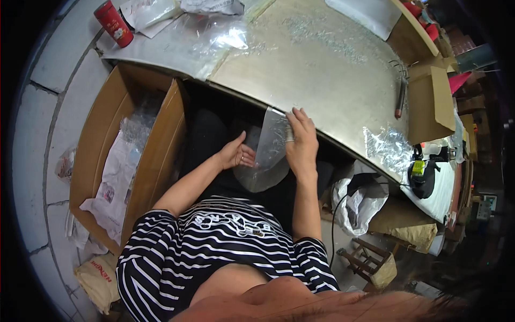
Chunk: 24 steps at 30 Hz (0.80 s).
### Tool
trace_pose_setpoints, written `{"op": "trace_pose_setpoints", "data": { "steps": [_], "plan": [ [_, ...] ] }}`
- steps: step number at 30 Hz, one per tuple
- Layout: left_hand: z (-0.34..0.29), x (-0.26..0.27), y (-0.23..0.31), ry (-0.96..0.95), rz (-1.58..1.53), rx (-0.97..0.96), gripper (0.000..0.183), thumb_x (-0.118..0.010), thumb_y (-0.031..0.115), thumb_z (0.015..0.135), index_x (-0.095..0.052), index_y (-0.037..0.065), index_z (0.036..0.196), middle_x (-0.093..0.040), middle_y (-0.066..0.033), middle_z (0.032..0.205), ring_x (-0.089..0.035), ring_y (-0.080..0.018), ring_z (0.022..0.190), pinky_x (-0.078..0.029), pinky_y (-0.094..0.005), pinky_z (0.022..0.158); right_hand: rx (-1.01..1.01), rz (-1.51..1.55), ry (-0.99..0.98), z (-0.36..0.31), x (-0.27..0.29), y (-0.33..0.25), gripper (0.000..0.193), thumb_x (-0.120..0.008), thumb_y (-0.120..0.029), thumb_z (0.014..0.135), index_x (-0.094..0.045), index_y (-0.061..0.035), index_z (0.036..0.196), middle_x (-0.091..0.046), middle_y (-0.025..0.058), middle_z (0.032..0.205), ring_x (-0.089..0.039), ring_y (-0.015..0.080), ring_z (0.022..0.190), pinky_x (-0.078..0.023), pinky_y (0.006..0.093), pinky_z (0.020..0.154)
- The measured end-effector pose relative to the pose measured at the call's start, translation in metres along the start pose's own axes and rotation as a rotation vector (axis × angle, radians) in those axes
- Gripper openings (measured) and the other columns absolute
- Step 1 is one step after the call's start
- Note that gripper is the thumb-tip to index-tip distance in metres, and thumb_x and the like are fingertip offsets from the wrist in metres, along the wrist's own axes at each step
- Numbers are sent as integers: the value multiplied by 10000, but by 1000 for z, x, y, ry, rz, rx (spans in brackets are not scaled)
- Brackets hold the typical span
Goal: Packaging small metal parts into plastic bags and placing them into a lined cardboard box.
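In front of my lap a clear, curved plastic sheet [271,147] hangs at the table's near edge, with small thin metal bits showing on or through it. My right hand [303,142] grips the sheet's right side, thumb hidden behind the fingers. Just left of the sheet is my left hand [238,154], its thumb raised apart from loosely bent fingers; it holds nothing that I can see. Beyond both hands, many similar small metal pieces [327,37] lie scattered over the metal tabletop [263,70].
A deep cardboard box [155,155] with plastic and paper inside stands at my left. A red can [113,24] is at the far left. On the right are an open carton [432,107], a dark-handled tool [401,96], a white sack [362,209] and a wooden stool [370,260].
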<state>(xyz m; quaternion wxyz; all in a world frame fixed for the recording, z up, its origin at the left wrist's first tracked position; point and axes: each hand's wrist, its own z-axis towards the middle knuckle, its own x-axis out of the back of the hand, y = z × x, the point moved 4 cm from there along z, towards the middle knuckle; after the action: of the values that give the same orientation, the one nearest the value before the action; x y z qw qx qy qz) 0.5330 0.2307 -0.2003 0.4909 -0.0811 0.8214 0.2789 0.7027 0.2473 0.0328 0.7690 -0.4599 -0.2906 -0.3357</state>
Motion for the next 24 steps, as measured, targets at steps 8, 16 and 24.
{"op": "trace_pose_setpoints", "data": {
  "steps": [8, 16, 24],
  "plan": [
    [-15, -72, -13, -36, -108, -65, 624, -486, 512, 952, -552, -47, 1223, -659, -184, 1116, -669, -277, 999, -525, -364, 922, -229, 303, -49, -64, 10, 8, 302, -542, 116, 805, -651, 2, 1061, -679, 154, 1027, -659, 291, 987, -489, 310, 884],
    [-9, -36, -31, -7, 472, -10, 425, -741, 54, 772, -581, -15, 1160, -669, -109, 1053, -670, -201, 906, -579, -340, 744, -118, 263, -546, -96, -55, 3, 358, -530, 44, 813, -614, 0, 1158, -624, 211, 1152, -601, 355, 1082, -479, 379, 921],
    [-23, -60, -35, 89, 546, 55, 312, -604, 193, 927, -635, 17, 1183, -668, -70, 1029, -646, -154, 863, -566, -286, 693, -207, 307, -399, -81, -26, 20, 352, -648, -161, 800, -638, -29, 1126, -672, 177, 1017, -629, 357, 976, -505, 409, 829]
  ]
}}
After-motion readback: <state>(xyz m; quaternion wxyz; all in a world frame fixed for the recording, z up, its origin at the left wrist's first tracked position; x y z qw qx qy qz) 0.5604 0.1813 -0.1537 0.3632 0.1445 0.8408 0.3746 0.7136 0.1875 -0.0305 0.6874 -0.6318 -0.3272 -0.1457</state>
